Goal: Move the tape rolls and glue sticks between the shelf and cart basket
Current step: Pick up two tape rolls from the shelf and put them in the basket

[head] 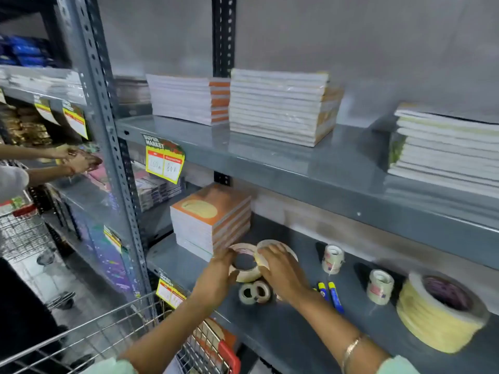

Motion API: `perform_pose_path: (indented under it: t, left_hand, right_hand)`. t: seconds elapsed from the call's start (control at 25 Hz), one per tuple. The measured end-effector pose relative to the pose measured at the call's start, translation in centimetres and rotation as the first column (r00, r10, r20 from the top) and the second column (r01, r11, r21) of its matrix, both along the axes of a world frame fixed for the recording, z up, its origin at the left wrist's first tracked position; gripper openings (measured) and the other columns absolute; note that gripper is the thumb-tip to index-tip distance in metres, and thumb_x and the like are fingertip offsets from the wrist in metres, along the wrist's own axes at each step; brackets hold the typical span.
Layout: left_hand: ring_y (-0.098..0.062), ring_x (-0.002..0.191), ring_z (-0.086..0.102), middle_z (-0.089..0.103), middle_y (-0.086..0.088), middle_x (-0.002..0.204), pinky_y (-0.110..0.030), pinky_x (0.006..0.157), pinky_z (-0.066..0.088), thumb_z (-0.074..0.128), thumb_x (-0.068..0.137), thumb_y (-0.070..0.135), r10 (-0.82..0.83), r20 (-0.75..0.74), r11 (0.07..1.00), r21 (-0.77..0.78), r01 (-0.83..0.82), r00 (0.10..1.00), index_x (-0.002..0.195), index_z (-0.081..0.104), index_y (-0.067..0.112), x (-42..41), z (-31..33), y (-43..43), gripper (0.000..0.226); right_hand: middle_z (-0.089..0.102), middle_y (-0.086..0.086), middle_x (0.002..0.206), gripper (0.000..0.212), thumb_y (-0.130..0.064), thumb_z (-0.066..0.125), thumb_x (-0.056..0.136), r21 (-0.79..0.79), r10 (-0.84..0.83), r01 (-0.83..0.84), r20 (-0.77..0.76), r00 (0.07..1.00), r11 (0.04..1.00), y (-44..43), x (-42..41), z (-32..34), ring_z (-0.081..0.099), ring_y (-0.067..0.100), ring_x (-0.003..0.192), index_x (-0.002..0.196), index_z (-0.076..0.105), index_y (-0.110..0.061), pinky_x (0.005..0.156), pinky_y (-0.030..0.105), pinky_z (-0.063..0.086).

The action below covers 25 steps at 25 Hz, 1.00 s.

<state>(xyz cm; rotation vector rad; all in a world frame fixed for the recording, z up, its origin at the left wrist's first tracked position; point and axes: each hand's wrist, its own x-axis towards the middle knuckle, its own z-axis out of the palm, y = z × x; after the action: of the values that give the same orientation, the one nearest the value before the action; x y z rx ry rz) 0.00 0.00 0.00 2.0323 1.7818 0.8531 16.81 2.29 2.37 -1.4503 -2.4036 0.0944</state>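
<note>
Head camera view, looking down at a grey metal shelf [270, 336] where both my hands work. My left hand [216, 279] is closed around the near side of a wide cream tape roll [244, 265] lying flat beside a stack of orange-covered notebooks [210, 220]. My right hand [280, 268] grips a second cream tape roll [275, 245], tilted up against the first so the two touch. Just in front of my hands, two small clear tape rolls [255, 292] lie side by side on the shelf. To the right of my right wrist lie two blue and yellow glue sticks [334, 295], close together. Further right, two small tape rolls stand apart from each other, one near the back [332, 259] and one nearer the front [379, 286]. At the far right rests a large stack of yellowish tape [437, 317]. A wire cart basket [89, 338] sits below my left forearm, against the shelf edge. A gold bangle [351, 349] circles my right wrist. On the left, another person's hands [78, 160] reach into the neighbouring shelf bay.
</note>
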Motion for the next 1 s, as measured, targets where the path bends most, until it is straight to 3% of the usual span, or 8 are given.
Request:
perform_pose_path:
  t: [0.08, 0.16, 0.32, 0.48, 0.64, 0.76, 1.0]
  left_hand:
    - [-0.025, 0.137, 0.035, 0.04, -0.013, 0.147, -0.033, 0.115, 0.027, 0.05, 0.092, 0.003, -0.063, -0.105, 0.99, -0.134, 0.049, 0.993, 0.136, 0.042, 0.007, 0.2, -1.9, 1.6, 0.045]
    - [-0.024, 0.14, 0.03, 0.036, -0.012, 0.15, -0.036, 0.12, 0.019, 0.046, 0.093, 0.002, -0.124, -0.269, 0.981, -0.178, 0.077, 0.955, 0.138, 0.039, 0.006, 0.3, -3.8, 3.3, 0.046]
    - [-0.029, 0.138, 0.033, 0.032, -0.009, 0.152, -0.037, 0.116, 0.028, 0.038, 0.098, 0.011, -0.115, -0.39, 0.977, -0.211, 0.033, 0.914, 0.143, 0.029, 0.013, 0.7, -5.1, 5.6, 0.046]
    - [-0.028, 0.138, 0.033, 0.038, -0.012, 0.149, -0.036, 0.118, 0.023, 0.038, 0.098, 0.01, -0.142, -0.423, 0.976, -0.208, 0.057, 0.895, 0.138, 0.039, 0.009, 0.5, -6.0, 6.5, 0.041]
    - [-0.027, 0.136, 0.039, 0.04, -0.011, 0.148, -0.034, 0.115, 0.032, 0.04, 0.096, 0.008, -0.158, -0.438, 0.968, -0.246, 0.051, 0.885, 0.138, 0.04, 0.009, 0.9, -6.1, 6.6, 0.042]
    - [-0.028, 0.129, 0.047, 0.046, -0.013, 0.143, -0.035, 0.108, 0.042, 0.042, 0.094, 0.001, -0.075, -0.394, 0.981, -0.192, -0.002, 0.916, 0.135, 0.044, 0.009, 1.1, -5.7, 5.1, 0.042]
    - [-0.027, 0.123, 0.047, 0.05, -0.008, 0.13, -0.035, 0.099, 0.045, 0.054, 0.084, -0.007, 0.087, -0.377, 0.99, -0.074, -0.123, 0.922, 0.127, 0.05, 0.009, -0.7, -4.1, -1.5, 0.046]
  right_hand:
    - [0.048, 0.006, 0.144, 0.044, -0.017, 0.054, 0.091, -0.188, -0.115, 0.128, 0.076, 0.99, 0.974, 2.0, 0.8, -1.5, 0.043, 0.021, 0.133, 0.134, 0.047, -0.013, 0.111, 0.03, 0.033]
    - [0.048, 0.007, 0.144, 0.047, -0.021, 0.059, 0.09, -0.268, -0.178, 0.208, 0.132, 0.975, 0.941, 3.6, 1.6, -3.1, 0.046, 0.025, 0.132, 0.135, 0.047, -0.013, 0.107, 0.034, 0.039]
    - [0.058, 0.011, 0.133, 0.04, -0.019, 0.063, 0.085, -0.265, -0.196, 0.241, 0.187, 0.963, 0.934, 5.2, 1.7, -4.5, 0.056, 0.031, 0.12, 0.123, 0.056, -0.012, 0.095, 0.033, 0.048]
    - [0.065, 0.016, 0.122, 0.03, -0.013, 0.06, 0.086, -0.246, -0.199, 0.249, 0.213, 0.957, 0.937, 5.9, 1.7, -5.2, 0.06, 0.034, 0.113, 0.115, 0.061, -0.008, 0.089, 0.035, 0.05]
    - [0.063, 0.017, 0.124, 0.032, -0.011, 0.056, 0.088, -0.26, -0.227, 0.258, 0.141, 0.963, 0.931, 6.0, 1.3, -5.2, 0.06, 0.035, 0.113, 0.119, 0.06, -0.007, 0.092, 0.037, 0.05]
    - [0.06, 0.016, 0.127, 0.034, -0.012, 0.057, 0.089, -0.252, -0.203, 0.226, 0.115, 0.972, 0.941, 5.6, 1.0, -4.2, 0.057, 0.032, 0.117, 0.122, 0.058, -0.006, 0.093, 0.037, 0.049]
    - [0.06, 0.011, 0.122, 0.031, -0.014, 0.063, 0.087, -0.16, -0.073, 0.076, 0.024, 0.997, 0.984, 2.5, -2.0, -0.5, 0.053, 0.028, 0.119, 0.117, 0.061, -0.006, 0.092, 0.039, 0.051]
